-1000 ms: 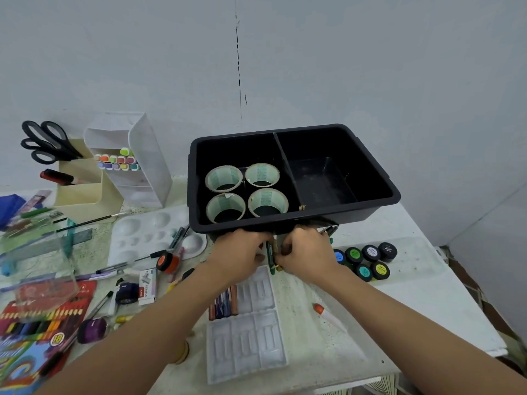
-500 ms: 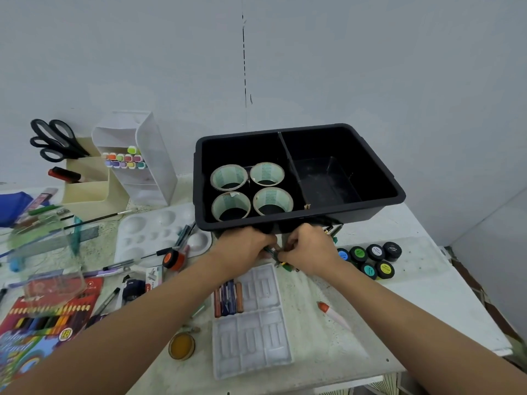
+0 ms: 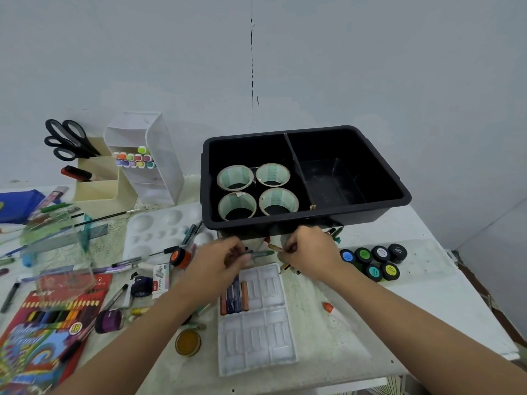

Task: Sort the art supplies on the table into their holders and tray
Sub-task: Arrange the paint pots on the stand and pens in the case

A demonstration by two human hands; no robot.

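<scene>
Finger grip, left hand: curled round green pen, tip jutting right past knuckles. Right hand: pinching tan crayon, near black tray front.

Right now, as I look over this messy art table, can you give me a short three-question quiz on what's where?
1. True or false: the tape rolls sit in the right compartment of the black bin.
2. How many paint jars stand beside the right hand? A four, B six, C nine.
3. Which hand grips the green pen?

Key: 1. False, they are in the left compartment. 2. B. 3. The left hand; the right one pinches a tan pencil.
</scene>
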